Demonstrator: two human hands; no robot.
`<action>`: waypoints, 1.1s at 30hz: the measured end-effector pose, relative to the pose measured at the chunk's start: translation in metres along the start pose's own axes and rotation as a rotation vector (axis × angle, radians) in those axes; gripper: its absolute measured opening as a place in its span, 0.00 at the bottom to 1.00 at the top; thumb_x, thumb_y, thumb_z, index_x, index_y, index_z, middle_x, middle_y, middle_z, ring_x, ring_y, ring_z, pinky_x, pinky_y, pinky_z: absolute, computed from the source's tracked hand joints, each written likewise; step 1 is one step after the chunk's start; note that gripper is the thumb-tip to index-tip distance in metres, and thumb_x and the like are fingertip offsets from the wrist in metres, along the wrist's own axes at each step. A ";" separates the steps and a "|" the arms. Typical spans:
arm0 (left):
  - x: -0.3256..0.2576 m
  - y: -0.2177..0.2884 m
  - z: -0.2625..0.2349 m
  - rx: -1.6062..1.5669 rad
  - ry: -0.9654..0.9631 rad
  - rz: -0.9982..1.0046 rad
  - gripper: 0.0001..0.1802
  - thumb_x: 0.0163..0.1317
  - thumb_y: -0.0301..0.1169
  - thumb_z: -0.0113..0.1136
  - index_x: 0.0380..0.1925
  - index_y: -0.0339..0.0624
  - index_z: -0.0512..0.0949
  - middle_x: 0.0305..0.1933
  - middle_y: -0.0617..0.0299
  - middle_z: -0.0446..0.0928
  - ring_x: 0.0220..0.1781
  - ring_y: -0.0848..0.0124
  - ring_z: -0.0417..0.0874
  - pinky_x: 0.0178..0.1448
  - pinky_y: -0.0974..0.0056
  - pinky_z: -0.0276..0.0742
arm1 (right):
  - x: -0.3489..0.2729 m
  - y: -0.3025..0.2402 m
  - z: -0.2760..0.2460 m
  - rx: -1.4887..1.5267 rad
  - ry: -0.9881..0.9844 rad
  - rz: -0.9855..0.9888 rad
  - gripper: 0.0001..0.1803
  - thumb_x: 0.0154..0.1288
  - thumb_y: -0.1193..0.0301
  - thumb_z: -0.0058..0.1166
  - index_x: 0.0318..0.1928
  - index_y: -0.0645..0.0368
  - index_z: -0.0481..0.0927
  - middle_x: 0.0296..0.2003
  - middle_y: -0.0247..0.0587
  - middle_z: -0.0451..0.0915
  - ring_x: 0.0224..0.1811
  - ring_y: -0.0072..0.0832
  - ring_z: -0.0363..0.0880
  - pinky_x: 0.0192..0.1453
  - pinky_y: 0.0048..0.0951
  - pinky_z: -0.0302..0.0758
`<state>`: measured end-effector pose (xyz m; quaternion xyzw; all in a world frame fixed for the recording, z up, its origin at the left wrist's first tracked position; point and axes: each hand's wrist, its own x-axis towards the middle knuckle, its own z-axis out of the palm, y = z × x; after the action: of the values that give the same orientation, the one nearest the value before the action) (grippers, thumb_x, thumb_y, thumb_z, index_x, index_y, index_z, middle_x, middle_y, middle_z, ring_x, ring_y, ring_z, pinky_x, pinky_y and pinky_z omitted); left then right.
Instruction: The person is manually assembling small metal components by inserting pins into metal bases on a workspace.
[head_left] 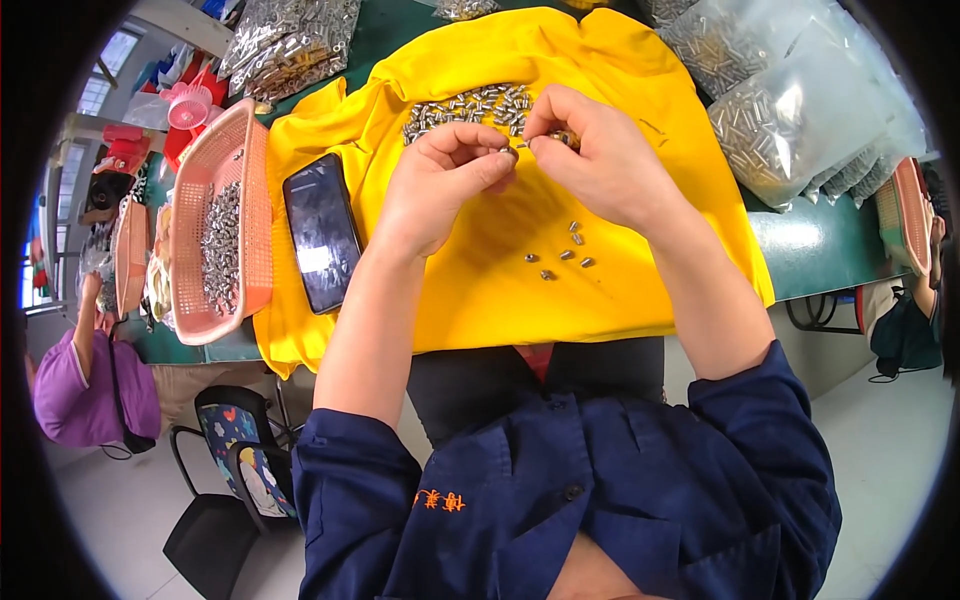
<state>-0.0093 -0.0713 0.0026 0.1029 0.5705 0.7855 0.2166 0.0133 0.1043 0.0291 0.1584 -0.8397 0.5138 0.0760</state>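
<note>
Over the yellow cloth point(480, 300), my two hands are close together with their fingertips almost meeting. My left hand point(445, 180) pinches a small dark metal fitting point(509, 151) between thumb and fingers. A short silvery metal pin point(523, 145) is between the thumb and forefinger of my right hand point(595, 155). More small metal pieces show beneath the curled fingers of that hand; whether it holds them is unclear. Just beyond my hands lies a pile of small cylindrical metal fittings point(455, 110). Several loose fittings point(566, 255) are scattered on the cloth nearer to me.
Left of my arm lies a black phone point(322, 235), beside a pink basket point(257, 200) of metal fittings. Clear bags of metal parts point(760, 140) stand at right, another bag point(290, 45) at back left. A person in purple point(100, 385) works at far left, near a chair point(215, 530).
</note>
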 end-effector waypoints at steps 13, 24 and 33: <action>-0.001 0.001 0.004 0.116 0.015 0.045 0.07 0.50 0.21 0.58 0.32 0.35 0.75 0.29 0.62 0.77 0.31 0.76 0.77 0.39 0.73 0.74 | -0.004 -0.007 0.006 -0.258 -0.040 -0.117 0.04 0.50 0.73 0.45 0.26 0.60 0.67 0.20 0.45 0.73 0.22 0.39 0.71 0.26 0.32 0.67; 0.002 -0.004 -0.005 0.372 0.144 0.117 0.05 0.52 0.20 0.53 0.31 0.34 0.75 0.30 0.63 0.77 0.33 0.78 0.77 0.39 0.75 0.72 | -0.001 -0.001 0.004 0.020 0.050 0.066 0.03 0.53 0.76 0.45 0.30 0.61 0.69 0.22 0.34 0.71 0.24 0.20 0.67 0.28 0.21 0.65; 0.000 -0.004 -0.007 -0.128 -0.018 0.016 0.09 0.55 0.23 0.54 0.38 0.38 0.74 0.33 0.65 0.75 0.34 0.78 0.75 0.42 0.75 0.70 | 0.000 0.000 0.004 0.053 0.060 -0.002 0.06 0.50 0.72 0.47 0.29 0.62 0.70 0.18 0.39 0.71 0.19 0.25 0.68 0.25 0.25 0.66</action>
<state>-0.0110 -0.0764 -0.0032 0.1004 0.5163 0.8212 0.2215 0.0137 0.1006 0.0275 0.1457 -0.8229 0.5404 0.0975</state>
